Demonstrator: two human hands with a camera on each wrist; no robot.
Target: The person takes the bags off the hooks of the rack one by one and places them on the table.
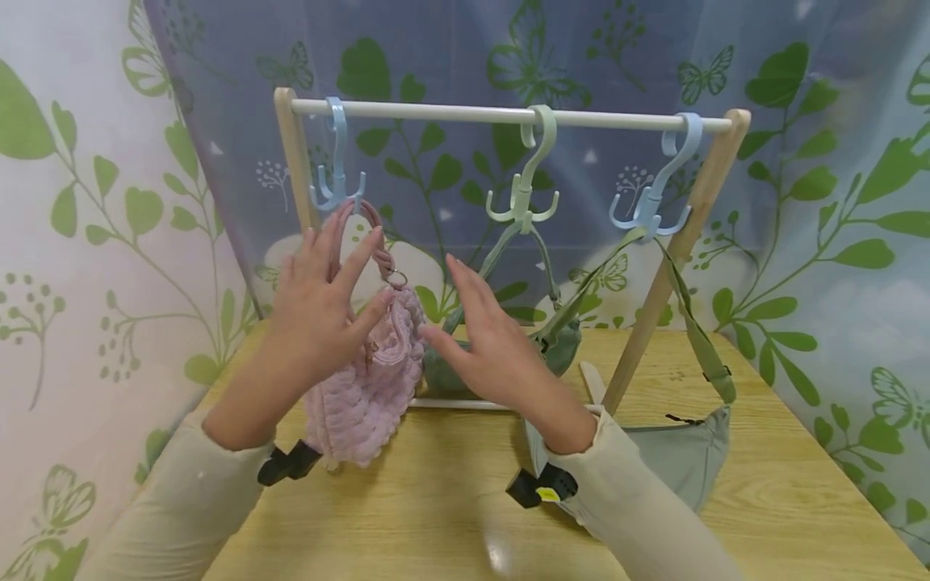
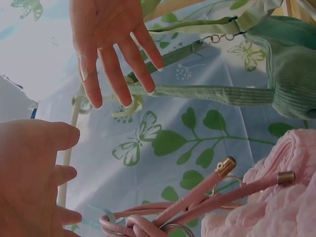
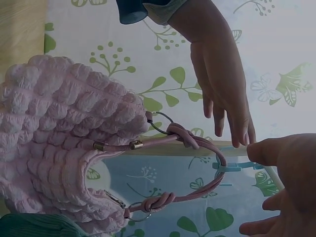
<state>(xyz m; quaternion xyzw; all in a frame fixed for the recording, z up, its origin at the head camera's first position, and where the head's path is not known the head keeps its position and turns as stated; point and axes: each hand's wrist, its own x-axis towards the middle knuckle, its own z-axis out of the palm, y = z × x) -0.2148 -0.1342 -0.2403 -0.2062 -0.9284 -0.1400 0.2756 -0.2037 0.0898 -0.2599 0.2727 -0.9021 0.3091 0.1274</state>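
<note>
A pink puffy handbag (image 1: 366, 391) hangs by its looped handle (image 3: 219, 165) from the left blue hook (image 1: 337, 173). My left hand (image 1: 316, 303) is in front of this bag's handle in the head view, fingers spread and holding nothing. To the right of the bag, my right hand (image 1: 494, 339) is open with straight fingers, palm turned toward the left hand. It overlaps a dark green corduroy bag (image 1: 446, 371), which hangs from the middle green hook (image 1: 521, 194). In the left wrist view both hands show apart, the pink handle's knotted cords (image 2: 197, 202) below them.
A wooden rack with a white top bar (image 1: 436, 113) stands on the wood-grain table (image 1: 407, 500). From the right blue hook (image 1: 650, 206) a light green bag (image 1: 686, 456) hangs by its strap, partly behind my right forearm. A leaf-patterned curtain (image 1: 821, 202) surrounds the table.
</note>
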